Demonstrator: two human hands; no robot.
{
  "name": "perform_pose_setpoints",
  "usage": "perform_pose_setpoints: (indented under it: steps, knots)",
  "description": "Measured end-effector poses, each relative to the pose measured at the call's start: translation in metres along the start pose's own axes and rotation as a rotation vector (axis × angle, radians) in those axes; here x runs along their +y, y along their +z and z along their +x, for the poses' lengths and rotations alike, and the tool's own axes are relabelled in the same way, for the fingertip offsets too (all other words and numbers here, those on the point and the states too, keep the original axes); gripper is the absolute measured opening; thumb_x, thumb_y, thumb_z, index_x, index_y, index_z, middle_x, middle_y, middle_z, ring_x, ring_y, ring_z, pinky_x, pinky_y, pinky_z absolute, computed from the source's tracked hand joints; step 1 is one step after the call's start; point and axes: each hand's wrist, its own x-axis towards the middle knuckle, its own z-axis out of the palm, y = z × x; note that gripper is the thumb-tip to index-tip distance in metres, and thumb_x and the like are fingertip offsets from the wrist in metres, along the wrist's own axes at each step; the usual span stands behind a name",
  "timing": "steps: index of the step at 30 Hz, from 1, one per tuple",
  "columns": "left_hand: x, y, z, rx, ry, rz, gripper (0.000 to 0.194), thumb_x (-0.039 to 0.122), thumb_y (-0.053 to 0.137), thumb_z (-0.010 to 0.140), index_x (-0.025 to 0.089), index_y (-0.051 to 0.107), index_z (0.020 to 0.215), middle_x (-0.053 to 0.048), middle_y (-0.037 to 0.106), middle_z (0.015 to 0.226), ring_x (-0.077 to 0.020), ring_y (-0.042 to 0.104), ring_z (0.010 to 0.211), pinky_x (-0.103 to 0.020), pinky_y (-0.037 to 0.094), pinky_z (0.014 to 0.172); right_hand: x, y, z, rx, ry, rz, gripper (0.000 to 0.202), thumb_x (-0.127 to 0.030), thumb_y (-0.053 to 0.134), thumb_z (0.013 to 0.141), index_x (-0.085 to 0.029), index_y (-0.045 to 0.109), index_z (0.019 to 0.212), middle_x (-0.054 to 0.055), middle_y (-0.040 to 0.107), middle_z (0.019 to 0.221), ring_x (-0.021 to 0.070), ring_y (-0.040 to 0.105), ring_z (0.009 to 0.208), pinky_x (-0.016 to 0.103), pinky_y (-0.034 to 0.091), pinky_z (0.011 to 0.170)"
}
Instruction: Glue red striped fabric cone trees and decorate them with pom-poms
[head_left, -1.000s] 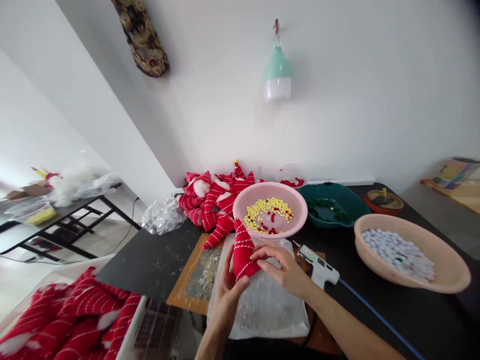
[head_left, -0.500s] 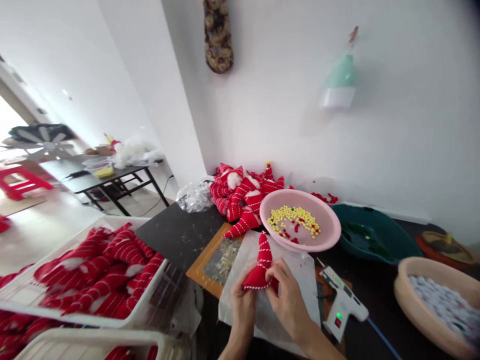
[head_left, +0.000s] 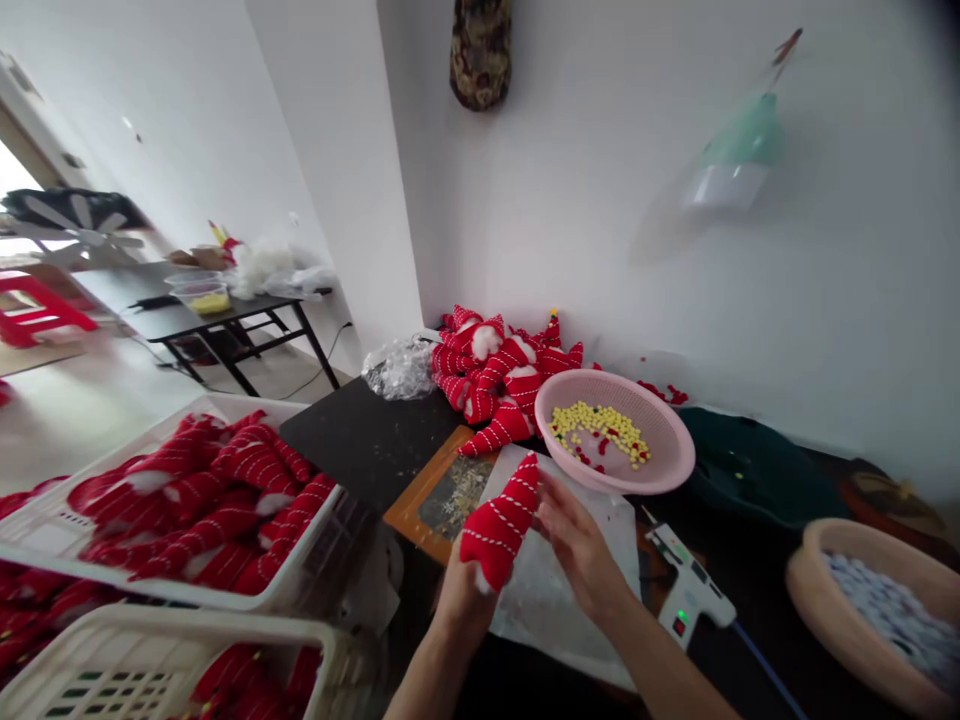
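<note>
A red stuffed cone-shaped hat [head_left: 504,520] with white stitched stripes is tilted up to the right above the white paper sheet [head_left: 555,600]. My left hand [head_left: 459,598] is closed round its lower end, where a tuft of white stuffing pokes out. Just right of the hat, my right hand [head_left: 577,545] has its fingers stretched out and slightly blurred; whether the fingertips touch the fabric I cannot tell. A white glue gun [head_left: 690,585] with a green light lies to the right of the sheet.
Behind the sheet are a pink basket [head_left: 679,455] of yellow and red bits and a pile of red striped hats [head_left: 491,365]. White crates [head_left: 277,590] of hats stand at left. A green basin [head_left: 757,480] and a beige bowl [head_left: 814,590] of pale pieces sit at right.
The hat has turned from upright to leaning right, and its stuffed lower end now shows. My right hand has come off its base and opened. The camera view has shifted slightly.
</note>
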Motion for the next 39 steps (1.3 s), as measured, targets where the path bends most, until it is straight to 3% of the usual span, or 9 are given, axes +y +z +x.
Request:
perform_pose_setpoints:
  steps: [4, 8, 13, 19, 23, 26, 30, 34, 39]
  knots:
    - [0.003, -0.002, -0.005, -0.048, -0.005, 0.042, 0.024, 0.027, 0.081, 0.064, 0.015, 0.071, 0.083, 0.002, 0.059, 0.057, -0.0099, 0.049, 0.05, -0.022, 0.04, 0.051, -0.001, 0.014, 0.003, -0.098, 0.108, 0.108, 0.045, -0.028, 0.081, 0.081, -0.023, 0.069, 0.125, 0.008, 0.076, 0.12, 0.0301, 0.067, 0.114, 0.048, 0.044, 0.107]
    - [0.004, -0.005, -0.006, -0.07, 0.086, 0.107, 0.029, 0.03, 0.081, 0.068, 0.016, 0.076, 0.093, -0.004, 0.073, 0.078, -0.0186, 0.065, 0.073, -0.027, 0.051, 0.068, 0.007, 0.014, -0.002, -0.014, 0.084, 0.068, 0.042, -0.022, 0.084, 0.077, -0.024, 0.072, 0.117, 0.007, 0.076, 0.121, 0.0299, 0.068, 0.114, 0.045, 0.046, 0.105]
    - [0.0, -0.008, -0.004, -0.101, 0.164, 0.216, 0.022, 0.026, 0.074, 0.073, 0.015, 0.079, 0.091, -0.008, 0.077, 0.088, -0.0269, 0.07, 0.09, -0.034, 0.055, 0.081, 0.013, 0.003, -0.007, -0.039, 0.129, 0.153, 0.052, -0.026, 0.083, 0.077, -0.027, 0.069, 0.127, 0.007, 0.071, 0.133, 0.0308, 0.059, 0.129, 0.046, 0.041, 0.112]
    - [0.005, -0.001, -0.006, -0.229, 0.243, 0.385, 0.043, 0.012, 0.07, 0.073, 0.022, 0.076, 0.114, -0.008, 0.077, 0.111, -0.027, 0.07, 0.103, -0.039, 0.055, 0.095, 0.015, -0.006, 0.001, 0.109, 0.141, 0.17, 0.037, -0.031, 0.087, 0.075, -0.024, 0.076, 0.11, 0.01, 0.076, 0.122, 0.0305, 0.07, 0.108, 0.046, 0.052, 0.098]
    - [0.009, -0.006, -0.01, -0.259, 0.544, 0.709, 0.062, 0.005, 0.068, 0.075, 0.029, 0.064, 0.132, -0.009, 0.064, 0.134, -0.027, 0.062, 0.122, -0.041, 0.052, 0.103, 0.018, -0.012, 0.003, 0.157, 0.196, 0.194, 0.039, -0.03, 0.09, 0.072, -0.023, 0.078, 0.109, 0.01, 0.076, 0.121, 0.0325, 0.068, 0.112, 0.048, 0.051, 0.1]
    - [0.008, -0.015, -0.008, -0.312, 0.811, 0.94, 0.065, 0.004, 0.065, 0.08, 0.031, 0.058, 0.138, -0.011, 0.061, 0.134, -0.0267, 0.062, 0.123, -0.041, 0.054, 0.101, 0.023, -0.009, 0.003, 0.151, 0.247, 0.207, 0.04, -0.032, 0.09, 0.072, -0.021, 0.079, 0.109, 0.011, 0.077, 0.117, 0.033, 0.067, 0.115, 0.048, 0.05, 0.103]
    - [0.01, -0.019, -0.001, -0.305, 0.913, 0.938, 0.05, 0.007, 0.064, 0.084, 0.028, 0.063, 0.129, -0.009, 0.065, 0.12, -0.0243, 0.068, 0.112, -0.036, 0.057, 0.094, 0.035, 0.007, 0.001, 0.186, 0.265, 0.252, 0.04, -0.035, 0.091, 0.071, -0.021, 0.08, 0.106, 0.009, 0.079, 0.11, 0.0314, 0.069, 0.112, 0.047, 0.051, 0.102]
    - [0.016, -0.016, 0.003, -0.23, 0.901, 0.811, 0.018, 0.016, 0.067, 0.089, 0.024, 0.069, 0.104, -0.006, 0.066, 0.104, -0.0211, 0.069, 0.097, -0.032, 0.056, 0.087, 0.04, 0.023, -0.006, 0.238, 0.277, 0.276, 0.042, -0.041, 0.09, 0.071, -0.024, 0.078, 0.107, 0.006, 0.078, 0.108, 0.0286, 0.069, 0.111, 0.044, 0.053, 0.102]
    - [0.016, -0.014, 0.004, -0.096, 0.814, 0.7, 0.007, 0.018, 0.065, 0.091, 0.022, 0.068, 0.085, -0.004, 0.065, 0.095, -0.0191, 0.065, 0.089, -0.029, 0.05, 0.08, 0.037, 0.032, -0.01, 0.125, 0.278, 0.223, 0.051, -0.037, 0.092, 0.069, -0.027, 0.074, 0.116, 0.006, 0.076, 0.117, 0.0305, 0.068, 0.114, 0.047, 0.051, 0.104]
